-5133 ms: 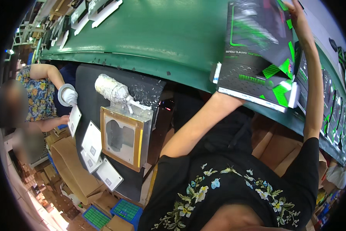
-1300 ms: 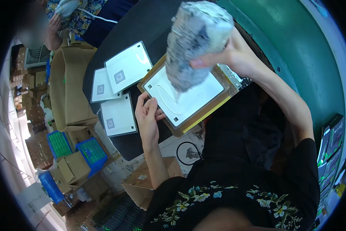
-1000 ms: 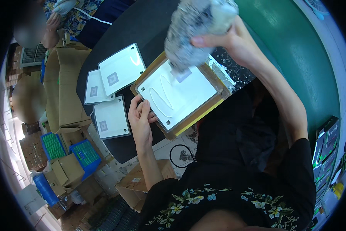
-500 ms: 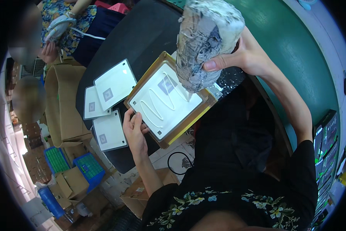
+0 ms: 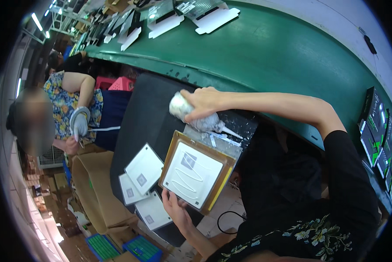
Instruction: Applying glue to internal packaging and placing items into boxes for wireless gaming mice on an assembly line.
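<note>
My right hand (image 5: 206, 104) is wrapped round a glue bottle (image 5: 177, 107) covered in a grubby pale wrapping. The bottle lies tilted low over the black tabletop, its narrow nozzle (image 5: 231, 132) pointing right. My left hand (image 5: 178, 212) grips the near left edge of a shallow brown-edged tray (image 5: 216, 198). Inside the tray sits a white panel (image 5: 209, 168) with a grey square print and a zigzag bead of white glue across it. Left of the tray, three similar white panels (image 5: 139, 168) overlap one another on the black surface.
A long green workbench (image 5: 266, 56) runs along the far side, with flat box blanks (image 5: 209, 17) on it. Dark boxes (image 5: 375, 131) line the right. A co-worker in a flowered top (image 5: 60, 94) sits at left, near a large open carton (image 5: 91, 187). Blue-green crates (image 5: 102, 246) stand below.
My right hand has moved the glue bottle from above the panel to the tabletop beyond the tray. The whole view has shifted, showing more of the green bench. My left hand stays on the tray.
</note>
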Demonstrator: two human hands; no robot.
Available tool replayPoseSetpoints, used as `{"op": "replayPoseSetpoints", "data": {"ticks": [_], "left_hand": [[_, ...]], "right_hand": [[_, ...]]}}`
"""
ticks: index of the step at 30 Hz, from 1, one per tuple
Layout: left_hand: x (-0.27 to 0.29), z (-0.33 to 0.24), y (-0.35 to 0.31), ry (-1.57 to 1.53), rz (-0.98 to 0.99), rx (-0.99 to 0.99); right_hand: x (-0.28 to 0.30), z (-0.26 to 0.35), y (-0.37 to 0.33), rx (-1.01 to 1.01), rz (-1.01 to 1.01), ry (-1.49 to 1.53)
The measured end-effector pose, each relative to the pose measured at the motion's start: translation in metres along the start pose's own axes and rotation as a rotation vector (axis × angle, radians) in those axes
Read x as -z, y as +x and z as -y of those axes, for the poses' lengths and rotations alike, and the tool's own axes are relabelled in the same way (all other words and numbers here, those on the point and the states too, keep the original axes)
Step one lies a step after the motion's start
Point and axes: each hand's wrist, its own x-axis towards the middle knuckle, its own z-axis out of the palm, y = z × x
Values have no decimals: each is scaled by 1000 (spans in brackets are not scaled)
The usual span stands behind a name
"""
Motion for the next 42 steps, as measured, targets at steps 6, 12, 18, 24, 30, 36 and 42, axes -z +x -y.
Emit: {"op": "replayPoseSetpoints", "data": {"ticks": [6,12,18,24,30,36,42], "left_hand": [[2,-6,-6,84,-22,-22],[4,-5,-17,-10,93,-100],[12,2,-22,-156,81,-270],[-40,-47,-52,-253,110,-381],[-167,-25,-59,-308,578,-108],[-241,1,-51,-251,586,-29],[-316,-16,-70,-217,787,18]], "right_hand": [[66,-5,54,56,-304,-233],[165,-156,105,-368,-311,-1042],[165,-201,34,-53,-646,-1242],[106,-95,-129,-183,-137,-1300],[144,-117,-203,29,-578,-639],[127,-248,-257,-450,-748,-709],[123,-264,-360,-780,-646,-694]]}}
